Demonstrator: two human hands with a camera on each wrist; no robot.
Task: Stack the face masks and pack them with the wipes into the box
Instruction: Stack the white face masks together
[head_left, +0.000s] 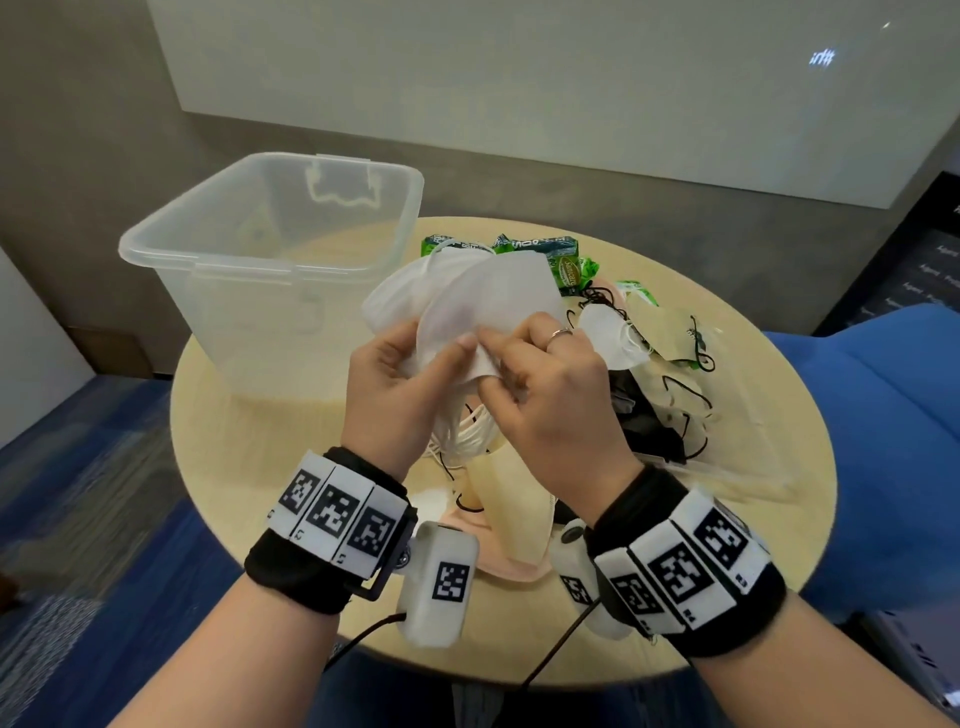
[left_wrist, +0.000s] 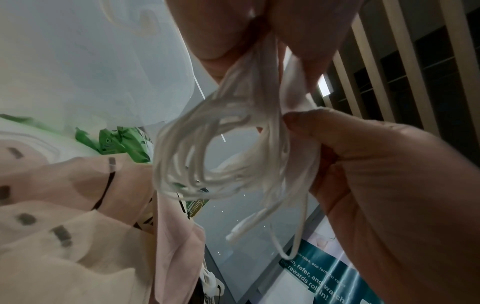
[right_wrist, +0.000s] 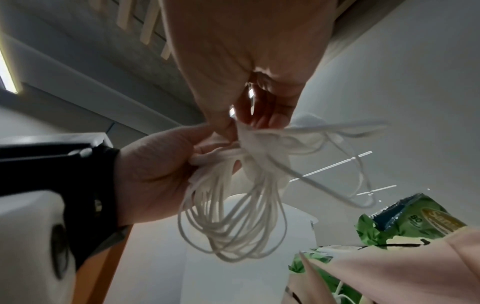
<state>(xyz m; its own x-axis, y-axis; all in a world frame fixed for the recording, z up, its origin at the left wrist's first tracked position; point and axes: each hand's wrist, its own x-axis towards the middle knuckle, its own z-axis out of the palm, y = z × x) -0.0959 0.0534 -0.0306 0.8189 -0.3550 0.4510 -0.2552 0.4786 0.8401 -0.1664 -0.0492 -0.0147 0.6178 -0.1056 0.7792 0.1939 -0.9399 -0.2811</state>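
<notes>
White masks (head_left: 467, 296) pinched in my left hand (head_left: 395, 384) and right hand (head_left: 550, 400); clear box (head_left: 270, 244) holds nothing; green wipes packs (head_left: 563, 270), label unreadable.

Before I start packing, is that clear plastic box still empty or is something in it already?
Empty. The clear box stands open, without lid, and only its bare bottom shows through the walls.
</notes>
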